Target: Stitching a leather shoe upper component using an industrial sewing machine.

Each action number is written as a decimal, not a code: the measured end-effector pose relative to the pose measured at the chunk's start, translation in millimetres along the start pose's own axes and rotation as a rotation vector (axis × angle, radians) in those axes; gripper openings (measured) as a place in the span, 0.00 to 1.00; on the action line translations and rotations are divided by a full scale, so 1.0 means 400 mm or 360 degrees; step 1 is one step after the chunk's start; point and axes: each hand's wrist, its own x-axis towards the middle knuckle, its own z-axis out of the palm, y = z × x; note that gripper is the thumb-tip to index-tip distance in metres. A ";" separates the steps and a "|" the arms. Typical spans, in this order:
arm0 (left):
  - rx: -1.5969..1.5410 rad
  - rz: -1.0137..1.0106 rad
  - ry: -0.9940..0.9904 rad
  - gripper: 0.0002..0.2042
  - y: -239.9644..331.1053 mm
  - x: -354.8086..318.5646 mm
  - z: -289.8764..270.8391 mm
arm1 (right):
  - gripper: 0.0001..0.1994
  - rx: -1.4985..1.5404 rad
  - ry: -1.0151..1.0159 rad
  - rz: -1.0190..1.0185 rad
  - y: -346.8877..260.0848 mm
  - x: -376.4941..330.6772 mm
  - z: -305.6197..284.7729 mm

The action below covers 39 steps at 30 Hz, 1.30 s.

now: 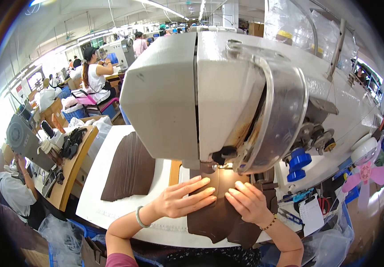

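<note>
Under the head of a large white sewing machine (163, 95), a dark brown panel of leather or cloth (212, 224) lies on the white table and hangs toward its front edge. My left hand (184, 198) rests flat on the panel's left part, fingers stretched out toward the lit needle area. On the right side, my right hand (249, 204) presses its fingertips on the same panel, fingers slightly bent but not gripping. The needle itself is hidden behind the machine head. A stack of similar brown pieces (130, 171) lies left of my left hand.
At right are a small pink fan (365, 175), red-handled scissors (324, 204) and a white paper (311, 216). A blue knob (298, 163) sticks out from the machine. A wooden workbench (74, 171) stands at left, with people working beyond.
</note>
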 end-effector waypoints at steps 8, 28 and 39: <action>-0.0025 0.0001 0.0059 0.15 -0.008 -0.001 0.005 | 0.08 0.0053 0.0421 0.0009 0.004 0.020 0.045; -0.0043 -0.0178 0.0043 0.19 -0.021 0.020 0.011 | 0.16 0.0424 0.0121 0.0317 0.033 0.012 0.043; -0.0124 -0.0349 0.0098 0.21 -0.036 0.003 0.040 | 0.18 0.0445 0.0058 0.0514 0.029 -0.007 0.049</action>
